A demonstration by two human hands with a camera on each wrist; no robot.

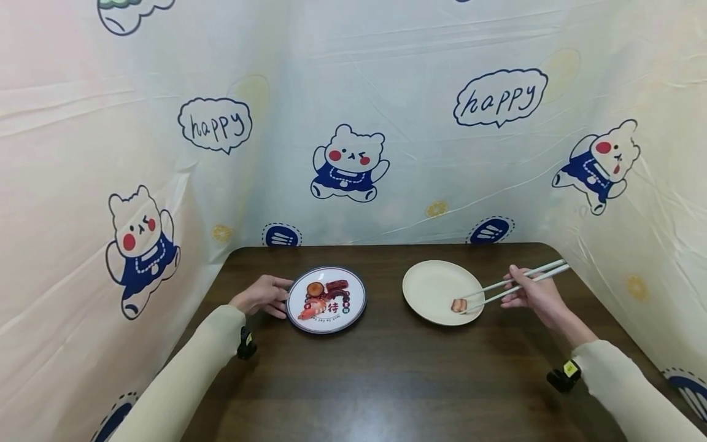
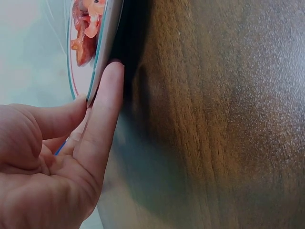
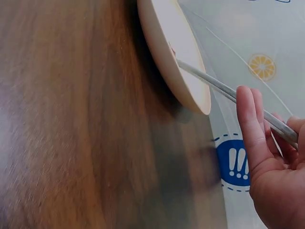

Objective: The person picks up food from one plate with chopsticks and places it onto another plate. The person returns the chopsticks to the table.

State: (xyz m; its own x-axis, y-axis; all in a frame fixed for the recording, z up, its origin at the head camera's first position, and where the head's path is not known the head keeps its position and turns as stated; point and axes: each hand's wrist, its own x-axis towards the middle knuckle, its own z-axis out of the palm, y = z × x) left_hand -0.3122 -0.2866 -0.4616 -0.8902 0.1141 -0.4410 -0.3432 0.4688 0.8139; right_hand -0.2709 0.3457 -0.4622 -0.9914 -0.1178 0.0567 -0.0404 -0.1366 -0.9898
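Observation:
At the left, my left hand (image 1: 265,296) grips the near-left rim of a blue-edged white plate (image 1: 298,288), thumb at the rim and fingers beneath in the left wrist view. On that plate lie a shrimp (image 1: 313,308), a round brown piece (image 1: 315,290) and dark red sausage-like pieces (image 1: 337,285). My right hand (image 1: 538,298) holds a pair of pale chopsticks (image 1: 499,297), slanting down to the left over a cream plate (image 1: 433,282). Their tips stand at either side of a small brownish meat-like piece (image 1: 459,305) near that plate's lower right.
Both plates stand towards the far side of a dark brown wooden table (image 1: 353,380), with a gap of bare wood between them. A pale cloth (image 1: 420,166) printed with bears hangs behind and along both sides. Dark wrist cameras (image 1: 564,376) sit on both wrists.

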